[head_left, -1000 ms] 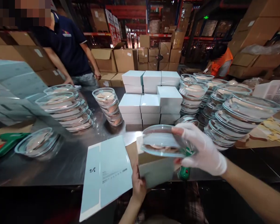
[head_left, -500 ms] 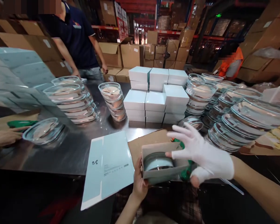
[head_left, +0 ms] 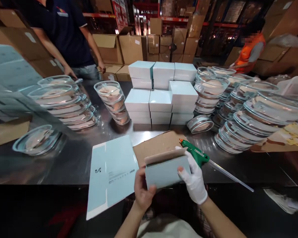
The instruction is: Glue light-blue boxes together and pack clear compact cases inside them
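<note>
- Shiny metal table (head_left: 64, 165) fills the near part of a big storeroom full of brown boxes.
- At its near edge, two hands hold one small pale blue box (head_left: 166, 171) between them, just above the table.
- The left hand (head_left: 142, 190) is bare. It grips the box's left end, with the thumb on the front face; the fingers are hidden behind the box.
- The right hand (head_left: 194, 180) wears a white glove. It curls around the box's right end, with a bare fingertip poking out on the front.
- The brown top flap of the box is nearly down, so what is inside cannot be seen.
- Just behind the gloved hand lies a green glue gun (head_left: 195, 153) with a long clear stick.
- A brown cardboard sheet (head_left: 156, 143) lies under the box.
- A flat, unfolded blue box (head_left: 111, 175) lies to the left, hanging over the table edge.
- Farther back sit stacked blue boxes (head_left: 161, 96) and piles of glass dishes (head_left: 253, 115), some cut off at the right.
- Another person in a dark shirt (head_left: 64, 33) stands at the far left, cut off at the top.
</note>
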Demonstrator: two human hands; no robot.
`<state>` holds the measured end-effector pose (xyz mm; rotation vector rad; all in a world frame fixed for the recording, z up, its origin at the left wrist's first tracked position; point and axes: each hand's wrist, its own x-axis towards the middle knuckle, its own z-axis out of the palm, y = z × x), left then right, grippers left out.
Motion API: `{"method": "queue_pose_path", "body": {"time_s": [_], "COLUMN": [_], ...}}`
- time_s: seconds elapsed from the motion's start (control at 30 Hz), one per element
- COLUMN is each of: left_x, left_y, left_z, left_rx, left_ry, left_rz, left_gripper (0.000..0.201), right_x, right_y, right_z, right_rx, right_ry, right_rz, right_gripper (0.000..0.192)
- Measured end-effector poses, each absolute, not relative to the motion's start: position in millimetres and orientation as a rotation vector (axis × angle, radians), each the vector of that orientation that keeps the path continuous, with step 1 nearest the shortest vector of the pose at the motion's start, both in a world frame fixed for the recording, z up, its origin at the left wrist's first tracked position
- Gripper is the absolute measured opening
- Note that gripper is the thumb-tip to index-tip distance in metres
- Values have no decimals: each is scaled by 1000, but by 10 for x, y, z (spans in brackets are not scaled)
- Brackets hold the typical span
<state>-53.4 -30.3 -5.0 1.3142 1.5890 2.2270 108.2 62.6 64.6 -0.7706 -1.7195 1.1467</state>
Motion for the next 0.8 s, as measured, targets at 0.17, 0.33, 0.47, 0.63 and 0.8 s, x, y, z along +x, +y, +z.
{"method": "queue_pose_path", "body": {"time_s": [0.17, 0.33, 0.47, 0.63, 0.8], "left_x": [-597, -884, -884, -733, -530], "left_y": [-306, -373, -323, -311, -518], "left_z": [-151, -275, -277, -99, 42], "left_rx": [1353, 1638, 1798, 1637, 1107], "left_ry": [1664, 1735, 1781, 1820, 1840], "left_rz": [2238, 2063, 1978, 2240, 2042], "left_gripper": [54, 86, 70, 39, 35], "right_x": [1008, 1704, 1965, 1914, 1959], "right_y": [604, 856, 1079, 1251, 1173], "right_z": [817, 601, 403, 281, 315], "right_rx": [-855, -1468, -2059, -1958, -1671], "right_ry": [-1326, -1711, -1812, -1629, -1407], "right_rz": [1382, 942, 754, 967, 1101], "right_gripper": [59, 52, 43, 26, 29]}}
